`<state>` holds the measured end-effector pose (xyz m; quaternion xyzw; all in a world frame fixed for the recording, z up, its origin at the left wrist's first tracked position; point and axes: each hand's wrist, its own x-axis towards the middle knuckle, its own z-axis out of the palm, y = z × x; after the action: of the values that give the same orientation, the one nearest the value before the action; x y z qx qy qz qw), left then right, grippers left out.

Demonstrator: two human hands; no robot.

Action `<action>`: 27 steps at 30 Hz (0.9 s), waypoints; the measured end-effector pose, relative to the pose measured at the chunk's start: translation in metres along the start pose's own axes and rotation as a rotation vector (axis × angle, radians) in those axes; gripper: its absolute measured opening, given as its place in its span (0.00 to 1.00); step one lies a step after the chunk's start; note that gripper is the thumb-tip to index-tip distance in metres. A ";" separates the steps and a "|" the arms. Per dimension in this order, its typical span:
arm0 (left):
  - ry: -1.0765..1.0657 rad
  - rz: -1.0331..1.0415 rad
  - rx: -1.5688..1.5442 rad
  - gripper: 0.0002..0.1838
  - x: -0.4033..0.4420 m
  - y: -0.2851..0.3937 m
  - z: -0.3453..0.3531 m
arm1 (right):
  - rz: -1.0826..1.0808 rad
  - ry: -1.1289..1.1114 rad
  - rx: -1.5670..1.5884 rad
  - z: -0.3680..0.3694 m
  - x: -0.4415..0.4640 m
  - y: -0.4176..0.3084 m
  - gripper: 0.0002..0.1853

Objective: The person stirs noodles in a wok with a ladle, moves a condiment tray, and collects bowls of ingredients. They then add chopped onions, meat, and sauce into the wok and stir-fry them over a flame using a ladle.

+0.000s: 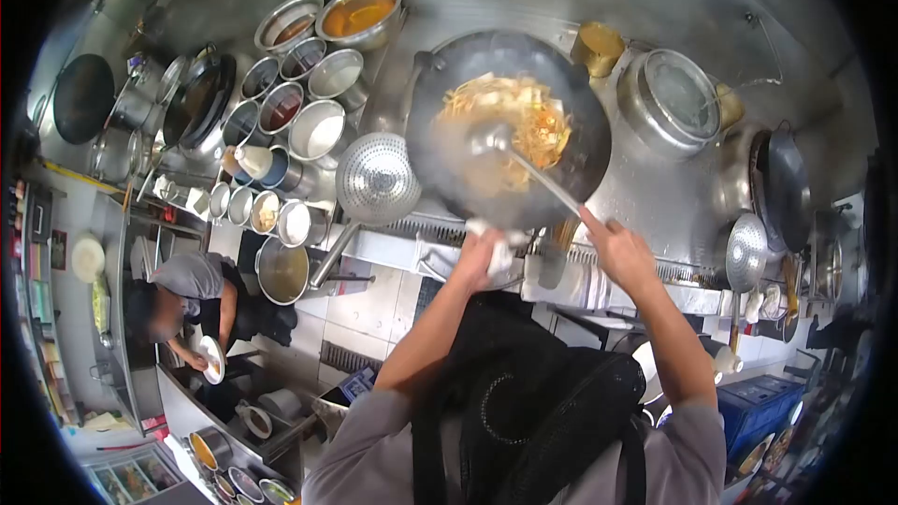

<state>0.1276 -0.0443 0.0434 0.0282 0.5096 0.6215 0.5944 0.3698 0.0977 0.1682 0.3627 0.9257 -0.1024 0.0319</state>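
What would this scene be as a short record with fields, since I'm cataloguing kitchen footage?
Left hand: grips a white cloth at the near edge of the wok
Right hand: holds the ladle by its handle, head over the food
Wok: food inside, steaming
Left of wok: strainer
Right of wok: pot
Co-worker: at lower left, holding a plate

Bright; heavy fisheye edge distortion
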 end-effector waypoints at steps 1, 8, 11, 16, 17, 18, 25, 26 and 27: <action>0.028 -0.023 -0.037 0.13 -0.034 0.005 0.013 | 0.002 0.012 -0.007 -0.014 -0.013 0.008 0.27; 0.031 0.041 -0.090 0.07 0.017 -0.003 -0.004 | 0.003 -0.021 -0.037 0.007 0.016 0.001 0.27; -0.008 -0.020 0.022 0.12 -0.004 -0.004 -0.012 | 0.007 -0.111 -0.033 -0.030 -0.019 0.009 0.28; -0.004 0.017 -0.060 0.18 -0.019 -0.004 -0.002 | 0.073 0.035 -0.030 -0.034 -0.015 0.026 0.29; -0.046 0.021 -0.050 0.16 0.022 -0.016 -0.020 | 0.074 0.026 -0.025 -0.011 -0.008 0.022 0.29; -0.039 0.040 -0.088 0.14 0.033 -0.008 -0.011 | 0.036 0.030 -0.040 0.007 -0.001 0.018 0.30; 0.055 -0.008 -0.006 0.17 -0.051 0.010 0.012 | 0.090 -0.078 -0.083 -0.051 -0.017 0.032 0.30; 0.030 0.001 0.050 0.12 -0.029 0.007 0.004 | 0.046 -0.003 -0.070 -0.033 -0.002 0.022 0.29; 0.011 0.006 0.054 0.09 0.004 -0.001 -0.009 | 0.000 0.083 -0.062 -0.018 0.011 0.012 0.28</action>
<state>0.1214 -0.0470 0.0357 0.0426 0.5293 0.6094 0.5887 0.3703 0.1177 0.1821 0.3656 0.9289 -0.0587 0.0049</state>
